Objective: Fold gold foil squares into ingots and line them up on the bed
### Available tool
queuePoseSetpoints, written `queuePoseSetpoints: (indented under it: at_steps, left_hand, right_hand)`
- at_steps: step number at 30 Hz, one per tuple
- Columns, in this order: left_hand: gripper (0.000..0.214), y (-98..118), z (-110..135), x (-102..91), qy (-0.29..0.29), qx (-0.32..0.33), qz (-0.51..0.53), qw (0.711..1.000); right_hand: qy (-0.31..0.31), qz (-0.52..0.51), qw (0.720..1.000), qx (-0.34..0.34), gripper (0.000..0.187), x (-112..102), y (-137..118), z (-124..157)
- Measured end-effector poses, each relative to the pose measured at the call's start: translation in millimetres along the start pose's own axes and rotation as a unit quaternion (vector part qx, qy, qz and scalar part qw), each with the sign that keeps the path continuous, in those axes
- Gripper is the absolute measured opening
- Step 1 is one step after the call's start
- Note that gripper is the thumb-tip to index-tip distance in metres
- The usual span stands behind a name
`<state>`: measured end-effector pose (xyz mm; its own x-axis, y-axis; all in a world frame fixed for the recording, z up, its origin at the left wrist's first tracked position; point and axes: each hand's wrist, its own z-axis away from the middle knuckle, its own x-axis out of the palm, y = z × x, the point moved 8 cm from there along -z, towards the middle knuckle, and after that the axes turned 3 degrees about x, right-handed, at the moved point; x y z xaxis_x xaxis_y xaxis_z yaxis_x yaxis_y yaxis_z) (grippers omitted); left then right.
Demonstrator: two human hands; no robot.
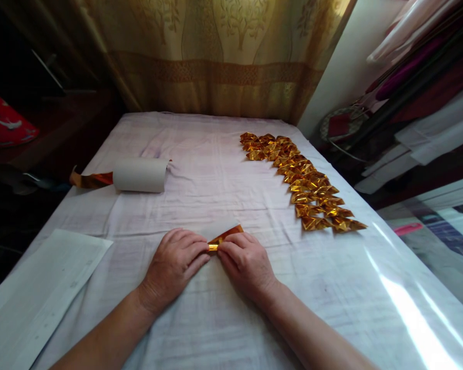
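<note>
Between my two hands lies a sheet of gold foil paper [213, 247], its near edge folded or rolled into a narrow shiny strip. Its far part stands up, showing an orange-gold face and a pale back. My left hand [176, 259] closes on the strip's left end, fingertips pressed together. From the other side my right hand [247, 259] pinches the right end, thumb low and fingers curled over. Both hands rest low over the sheet-covered surface, and the fingers hide most of the strip.
Folded gold foil pieces [312, 180] lie in overlapping rows on the right. At the left, a curled grey-white sheet [139, 175] has gold foil sticking out. A flat white paper packet [42, 293] lies near left. A curtain [216, 51] hangs behind; clothes [440, 123] hang right.
</note>
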<state>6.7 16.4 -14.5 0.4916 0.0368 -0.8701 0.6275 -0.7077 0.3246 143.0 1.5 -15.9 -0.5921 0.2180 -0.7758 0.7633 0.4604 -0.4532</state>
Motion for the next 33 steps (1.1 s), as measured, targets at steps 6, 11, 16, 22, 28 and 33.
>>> queuePoseSetpoints:
  at_steps: [6, 11, 16, 22, 28, 33]
  left_hand:
    - [0.022, -5, -2, -0.2, 0.023, -0.026, 0.014, 0.999]
    - [0.022, -6, -4, 1.1, 0.027, -0.043, 0.030, 0.998]
    - [0.021, -9, -5, 1.3, 0.029, -0.067, 0.028, 0.997]
    - [0.015, -12, -5, 3.4, 0.022, -0.094, 0.028, 0.995]
    - [0.011, -9, -6, 5.2, 0.022, -0.114, 0.013, 0.993]
    - [0.010, -9, -6, 6.8, 0.023, -0.121, -0.002, 0.992]
  right_hand:
    - [-0.042, -0.017, 0.998, 0.043, 0.010, 2, 1, -2]
    - [-0.086, 0.016, 0.994, 0.068, 0.013, 8, 3, -5]
    - [-0.073, 0.023, 0.993, 0.085, 0.015, 11, 6, -6]
    - [-0.055, 0.007, 0.992, 0.109, 0.012, 10, 7, -6]
    - [-0.032, 0.011, 0.994, 0.106, 0.010, 7, 5, -6]
    - [-0.032, 0.022, 0.994, 0.101, 0.010, 9, 5, -6]
